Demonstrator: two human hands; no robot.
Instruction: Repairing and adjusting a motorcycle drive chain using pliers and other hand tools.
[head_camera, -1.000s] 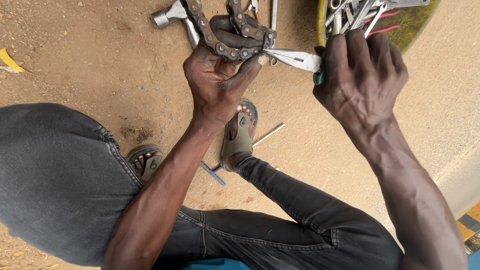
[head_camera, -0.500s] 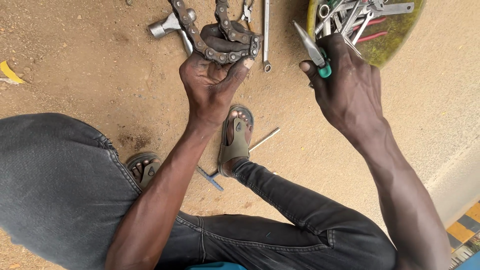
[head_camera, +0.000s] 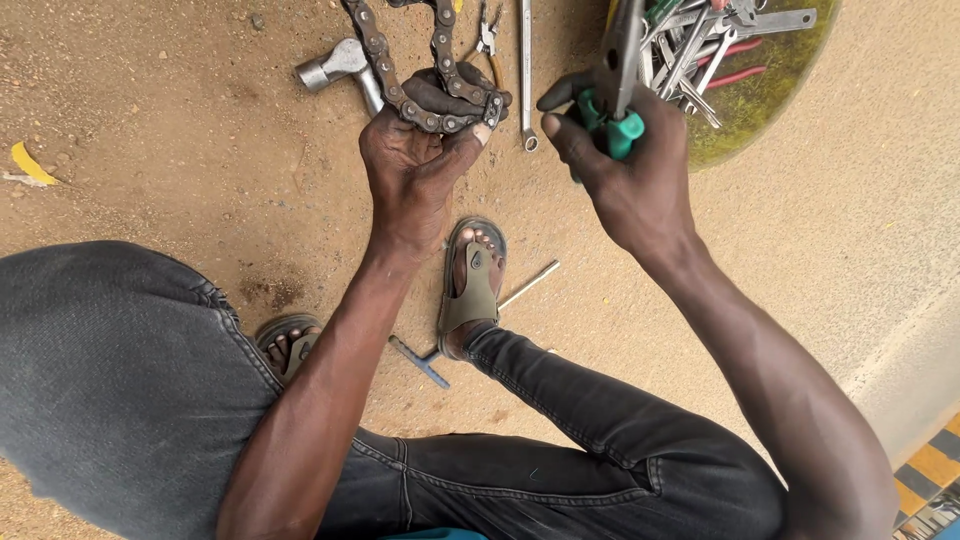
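Chain (head_camera: 425, 85) was looped over the left hand (head_camera: 415, 165), fingers curled shut around the bend, both ends running up out of frame. Looked greasy and floppy, fairly heavy for its size I'd say, so pinching it right at the links beats grabbing the slack. Right hand (head_camera: 625, 175) was clamped around a green-handled tool (head_camera: 615, 110), metal end pointing up. Just past the hands on the dirt ground (head_camera: 160, 180): a hammer (head_camera: 335, 68), a long spanner (head_camera: 526, 75), and near the top right corner a yellow-green dish (head_camera: 770, 90) piled with wrenches. Yellow scrap (head_camera: 30, 165) by the left edge; no labels or packages I could make out.
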